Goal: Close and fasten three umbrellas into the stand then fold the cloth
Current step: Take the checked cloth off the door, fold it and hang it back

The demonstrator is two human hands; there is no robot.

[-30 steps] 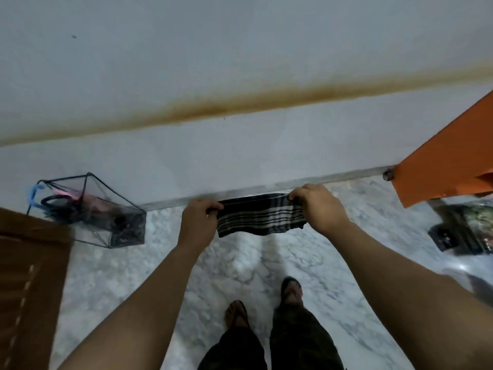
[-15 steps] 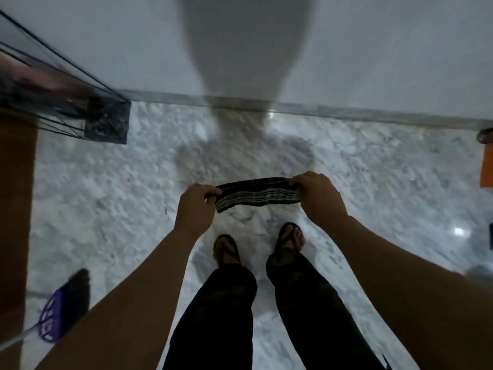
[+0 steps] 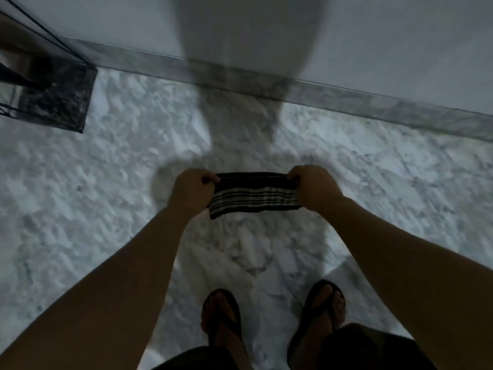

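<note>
a: what is sitting far on the left of the marble floor [image 3: 106, 209]?
b: the wire stand [image 3: 53, 102].
a: and the hands?
b: the left hand [image 3: 190, 189] and right hand [image 3: 314, 189] are pinching the striped cloth [image 3: 253, 197] in the middle, fingers curled tight on its ends.
a: which step?
b: folding, i think. next they are needing to bring both ends together.
</note>
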